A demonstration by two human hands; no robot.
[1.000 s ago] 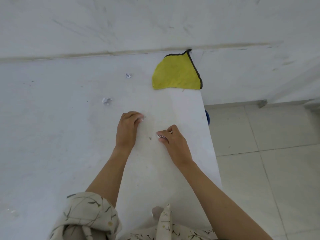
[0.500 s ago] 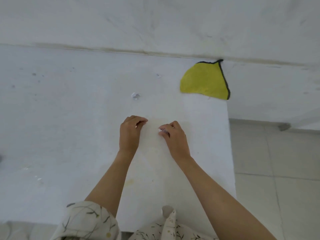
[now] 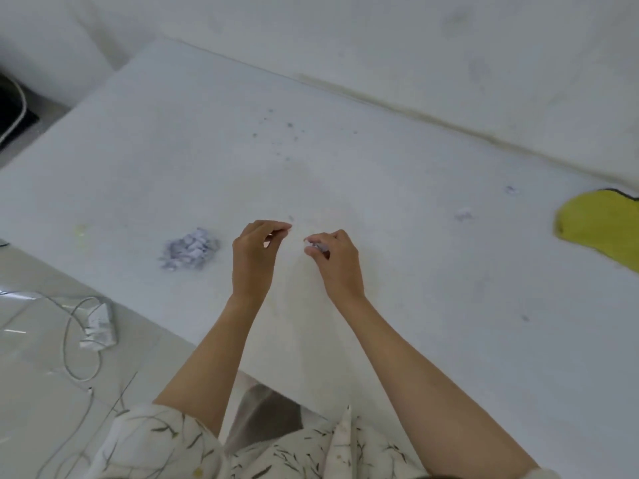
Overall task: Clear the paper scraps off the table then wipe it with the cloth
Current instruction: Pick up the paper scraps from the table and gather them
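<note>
Two bare hands were over the middle of a white table (image 3: 380,188). Left hand (image 3: 254,259): thumb and forefinger pinched together at the tips, other fingers curled; whether a scrap sat in the pinch could not be told. Right hand (image 3: 337,262): fingers clenched around small pale scraps (image 3: 316,245), which showed at the fingertips. The two hands were near each other but apart.

Pile of paper scraps (image 3: 190,254): crumpled white and bluish-grey bits, heaped loosely on the table just left of the left hand, not touching it. Two loose scraps lay right of centre, one pale and blurred (image 3: 463,215), one smaller and farther back (image 3: 511,190), both well apart from the right hand.

Cloth (image 3: 601,229): yellow, soft, rounded in outline with a dark edge binding, lying flat at the right edge of the frame, cut off by it.

Table surface: matt white, smooth, with faint grey specks in the upper middle and a yellowish stain near the left edge.

Floor at lower left: pale glossy tile, with a white cable (image 3: 74,340) looped around a small white adapter block (image 3: 98,328).

Sleeves (image 3: 155,440): cream fabric with a leaf print, at the bottom of the frame.
</note>
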